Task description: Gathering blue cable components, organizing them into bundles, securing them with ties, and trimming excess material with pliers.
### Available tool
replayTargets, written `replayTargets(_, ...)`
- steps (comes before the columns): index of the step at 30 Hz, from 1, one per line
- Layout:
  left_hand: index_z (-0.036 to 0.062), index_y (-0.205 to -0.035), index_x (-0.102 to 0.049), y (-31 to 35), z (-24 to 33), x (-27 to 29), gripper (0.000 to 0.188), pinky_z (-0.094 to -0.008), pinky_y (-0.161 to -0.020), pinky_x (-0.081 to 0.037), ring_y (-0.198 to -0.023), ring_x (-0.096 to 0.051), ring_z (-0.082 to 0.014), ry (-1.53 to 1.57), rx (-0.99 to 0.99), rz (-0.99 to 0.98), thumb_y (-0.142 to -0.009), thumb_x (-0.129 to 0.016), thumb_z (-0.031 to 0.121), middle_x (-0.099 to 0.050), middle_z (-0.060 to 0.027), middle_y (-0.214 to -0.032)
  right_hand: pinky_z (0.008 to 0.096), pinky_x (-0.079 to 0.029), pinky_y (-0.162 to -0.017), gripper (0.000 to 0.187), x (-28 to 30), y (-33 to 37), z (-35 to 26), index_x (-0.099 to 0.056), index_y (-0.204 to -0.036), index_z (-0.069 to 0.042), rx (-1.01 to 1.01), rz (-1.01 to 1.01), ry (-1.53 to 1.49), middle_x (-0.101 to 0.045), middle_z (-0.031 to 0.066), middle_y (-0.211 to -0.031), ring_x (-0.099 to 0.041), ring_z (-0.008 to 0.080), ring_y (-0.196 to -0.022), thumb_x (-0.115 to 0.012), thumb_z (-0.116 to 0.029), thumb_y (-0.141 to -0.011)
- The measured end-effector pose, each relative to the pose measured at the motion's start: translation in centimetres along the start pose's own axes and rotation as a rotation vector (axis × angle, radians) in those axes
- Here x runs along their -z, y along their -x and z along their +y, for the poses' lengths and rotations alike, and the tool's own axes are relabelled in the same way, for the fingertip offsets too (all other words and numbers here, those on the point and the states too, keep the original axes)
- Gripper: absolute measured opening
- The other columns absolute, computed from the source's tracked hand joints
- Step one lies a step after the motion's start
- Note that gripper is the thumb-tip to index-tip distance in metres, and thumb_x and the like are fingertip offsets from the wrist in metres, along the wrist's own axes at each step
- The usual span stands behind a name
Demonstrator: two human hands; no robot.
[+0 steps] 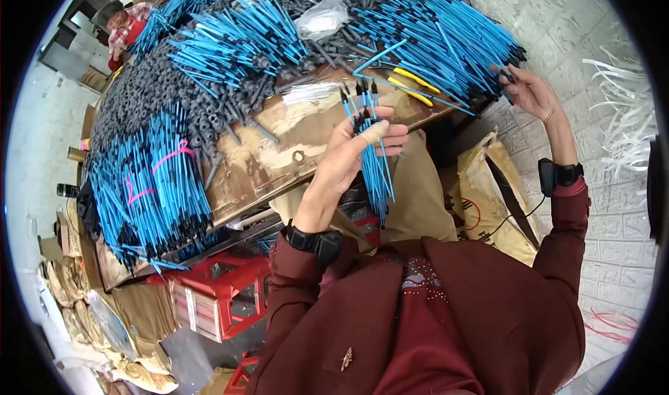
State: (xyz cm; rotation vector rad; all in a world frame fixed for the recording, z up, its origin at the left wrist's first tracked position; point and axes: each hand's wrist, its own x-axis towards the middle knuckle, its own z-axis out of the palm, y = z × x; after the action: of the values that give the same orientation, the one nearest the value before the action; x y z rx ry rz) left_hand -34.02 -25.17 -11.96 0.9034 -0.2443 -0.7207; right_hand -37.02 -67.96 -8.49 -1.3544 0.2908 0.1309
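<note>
My left hand point(359, 147) is closed around a small bunch of thin blue rods point(377, 179) with black tips, held over the table's front edge. Its thumb, with a tan wrapping on it, lies across the bunch. The rods hang downward, and several black tips stick up above the fingers. At the right end of the table, my right hand point(531, 94) has its fingers curled on the black tip of a rod beside a large pile of blue rods point(446, 43). Two yellow handles point(411, 92) of a tool lie between the hands.
Grey plastic pieces point(139, 92) cover the back of the wooden table point(254, 165). Another blue rod pile point(237, 39) and pink-tied bundles point(153, 175) stand leftward. A clear bag point(324, 18) lies behind. Below are a red stool point(226, 287) and sack point(484, 179). Another person point(125, 29) sits far left.
</note>
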Motion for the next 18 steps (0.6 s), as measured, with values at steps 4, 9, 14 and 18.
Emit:
replayTargets(4, -0.0007, -0.13, -0.048, 2.0, 0.6, 0.1, 0.037, -0.0451, -0.088, -0.055, -0.102, -0.066, -0.0337, -0.032, -0.046, -0.044, -0.096, -0.057, 0.012, -0.065, -0.0223, -0.11, 0.0184, -0.039, -0.049, 0.044, -4.4, -2.2, 1.2, -0.037, -0.139, 0.001, -0.138, -0.406, -0.483, -0.058, 0.0006, -0.095, -0.044, 0.0061, -0.063, -0.047, -0.022, -0.102)
replayTargets(9, 0.0018, -0.125, -0.054, 3.5, 0.2, 0.8, 0.032, -0.0402, -0.086, -0.056, -0.099, -0.068, -0.0288, -0.033, -0.022, 0.126, -0.095, -0.06, 0.01, -0.067, -0.0191, -0.108, 0.0208, -0.038, -0.052, 0.039, -10.7, -3.6, 2.4, -0.041, -0.134, 0.001, -0.213, -0.387, -0.843, -0.052, 0.0004, -0.087, -0.043, 0.0074, -0.063, -0.045, -0.022, -0.103)
replayTargets(14, 0.0032, -0.125, -0.054, 4.1, 0.2, 1.7, 0.032, -0.04, -0.086, -0.056, -0.102, -0.067, -0.0294, -0.061, -0.048, 0.171, -0.094, -0.06, 0.01, -0.067, -0.0186, -0.108, 0.0215, -0.036, -0.052, 0.036, -10.3, -4.5, 3.3, -0.044, -0.13, -0.001, -0.067, -0.601, -0.807, -0.048, -0.0026, -0.074, -0.041, 0.0069, -0.058, -0.044, -0.025, -0.104)
replayTargets(18, 0.005, -0.127, -0.053, 4.3, 0.1, 3.7, 0.034, -0.0372, -0.084, -0.055, -0.104, -0.066, -0.0292, 0.018, -0.145, 0.323, -0.095, -0.06, 0.011, -0.067, -0.0175, -0.111, 0.0205, -0.032, -0.047, 0.03, -15.8, -1.3, 3.4, -0.049, -0.125, -0.003, 0.04, -0.644, -0.672, -0.046, -0.0049, -0.062, -0.038, 0.0061, -0.05, -0.045, -0.024, -0.103)
